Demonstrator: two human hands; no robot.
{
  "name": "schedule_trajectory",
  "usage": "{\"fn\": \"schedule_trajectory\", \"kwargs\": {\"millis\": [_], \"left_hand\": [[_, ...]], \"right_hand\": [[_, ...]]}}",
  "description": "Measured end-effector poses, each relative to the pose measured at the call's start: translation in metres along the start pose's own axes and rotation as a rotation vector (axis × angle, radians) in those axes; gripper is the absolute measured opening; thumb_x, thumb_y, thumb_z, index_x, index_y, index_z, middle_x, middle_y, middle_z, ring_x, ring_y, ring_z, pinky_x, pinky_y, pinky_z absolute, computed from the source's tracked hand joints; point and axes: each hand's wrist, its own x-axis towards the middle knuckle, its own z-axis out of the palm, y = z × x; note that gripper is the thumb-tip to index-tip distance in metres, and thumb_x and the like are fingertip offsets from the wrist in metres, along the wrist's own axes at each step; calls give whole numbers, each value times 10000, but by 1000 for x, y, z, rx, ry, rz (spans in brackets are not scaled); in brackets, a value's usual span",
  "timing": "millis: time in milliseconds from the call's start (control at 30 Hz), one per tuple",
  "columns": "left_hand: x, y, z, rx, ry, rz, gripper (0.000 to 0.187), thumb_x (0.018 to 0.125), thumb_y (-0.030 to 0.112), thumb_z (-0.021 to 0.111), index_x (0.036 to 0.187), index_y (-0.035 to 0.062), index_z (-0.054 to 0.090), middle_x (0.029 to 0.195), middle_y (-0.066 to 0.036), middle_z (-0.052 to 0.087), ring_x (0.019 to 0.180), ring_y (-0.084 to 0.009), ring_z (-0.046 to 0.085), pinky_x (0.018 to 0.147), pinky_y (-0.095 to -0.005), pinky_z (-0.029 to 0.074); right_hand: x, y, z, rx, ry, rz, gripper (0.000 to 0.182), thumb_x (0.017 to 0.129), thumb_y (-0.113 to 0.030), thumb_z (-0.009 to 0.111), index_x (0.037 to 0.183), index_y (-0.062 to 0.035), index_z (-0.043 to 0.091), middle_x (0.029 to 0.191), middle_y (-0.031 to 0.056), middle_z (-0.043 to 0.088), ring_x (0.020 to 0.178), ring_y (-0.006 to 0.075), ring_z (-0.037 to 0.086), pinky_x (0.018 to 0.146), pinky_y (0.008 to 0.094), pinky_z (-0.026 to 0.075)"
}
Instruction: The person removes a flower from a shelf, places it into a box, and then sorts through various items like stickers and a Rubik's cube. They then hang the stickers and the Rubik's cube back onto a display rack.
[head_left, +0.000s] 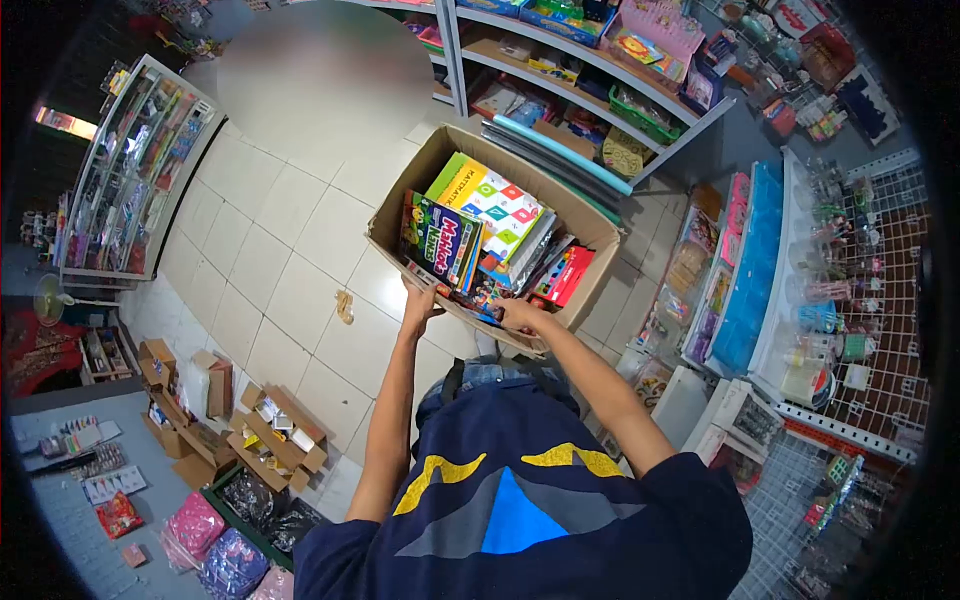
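In front of me stands a large cardboard box (600,235) with its top open, holding books and packaged goods. A book with "Mewarnai"-like lettering on a purple cover (440,238) lies at its left side, beside a stack topped by a white book with coloured diamonds (495,205). A red pack (572,275) is at the right. My left hand (422,305) is closed on the box's near left edge. My right hand (517,316) reaches over the near wall among small colourful items; its fingertips are partly hidden, and what they hold cannot be made out.
Rolls (565,155) lie behind the box, below stocked shelves (570,65). A glass display case (140,175) stands left. Small opened cartons (275,435) sit lower left, near bagged goods (195,530). A blue bin (745,270) and wire rack (880,290) are at right. A crumpled scrap (344,307) lies on the tiles.
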Motion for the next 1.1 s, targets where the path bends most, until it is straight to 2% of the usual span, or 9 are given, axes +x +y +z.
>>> {"fn": "schedule_trajectory", "kwargs": {"millis": [133, 400, 600, 733, 867, 900, 1000, 1067, 1100], "left_hand": [[-7, 4, -1, 24, -11, 0, 681, 905, 95, 454, 1408, 192, 5, 1298, -195, 415, 1077, -346, 563, 773, -546, 555], [-13, 8, 1, 12, 3, -30, 534, 906, 138, 461, 1346, 100, 161, 1246, -174, 446, 1075, -313, 554, 792, -502, 559], [-13, 9, 2, 22, -6, -13, 518, 884, 157, 459, 1327, 97, 198, 1228, -163, 446, 1048, -299, 563, 788, -481, 565], [-3, -5, -3, 1, -13, 0, 618, 902, 135, 476, 1389, 154, 95, 1230, -169, 466, 1020, -298, 589, 750, -481, 575], [-11, 10, 5, -2, 29, -28, 689, 915, 128, 489, 1417, 193, 22, 1247, -180, 470, 1016, -300, 597, 736, -475, 579], [-15, 14, 7, -8, 27, -11, 732, 909, 157, 513, 1422, 205, -7, 1257, -188, 467, 1020, -308, 595, 737, -474, 578], [-3, 0, 0, 15, 12, -26, 759, 899, 189, 535, 1424, 205, -13, 1249, -192, 470, 1028, -315, 589, 739, -472, 577], [-7, 5, 2, 25, 14, -27, 773, 886, 188, 536, 1429, 206, -14, 1246, -188, 461, 1036, -319, 574, 753, -471, 574], [-7, 5, 2, 19, 11, -23, 780, 881, 177, 532, 1435, 207, -16, 1262, -183, 444, 1046, -318, 566, 759, -475, 573]], "right_hand": [[4, -8, 13, -137, 147, -132, 480, 811, -257, 635, 1281, -230, 543, 1048, 190, 656, 980, 368, 626, 852, 472, 491], [12, -25, 17, -233, 316, -156, 290, 893, -255, 496, 1070, -54, 605, 1019, 189, 644, 979, 366, 613, 817, 484, 492], [6, -30, 12, 107, 512, 141, 285, 909, -267, 427, 975, -28, 569, 955, 239, 637, 903, 417, 617, 763, 511, 487], [-1, -16, 8, 482, 702, 103, 386, 974, -371, 393, 995, -23, 559, 972, 288, 605, 959, 442, 575, 786, 483, 447], [-4, 15, 14, 570, 846, 26, 411, 1009, -402, 384, 932, -22, 522, 749, 115, 553, 754, 165, 588, 668, 334, 454], [-8, 21, 14, 674, 827, -39, 303, 1005, -334, 447, 938, -42, 495, 708, 19, 467, 722, 42, 499, 593, 248, 430], [-14, 30, 21, 939, 905, -221, 204, 983, -247, 514, 1038, -62, 448, 708, 3, 474, 679, 46, 510, 550, 224, 432], [-67, -3, -2, 1178, 802, -197, 400, 927, -151, 590, 1252, -76, 370, 1169, 84, 531, 940, 114, 595, 669, 274, 506], [-87, -20, -10, 1181, 833, -225, 460, 922, -136, 594, 1295, -83, 331, 1201, 90, 516, 973, 123, 593, 682, 276, 519]]}}
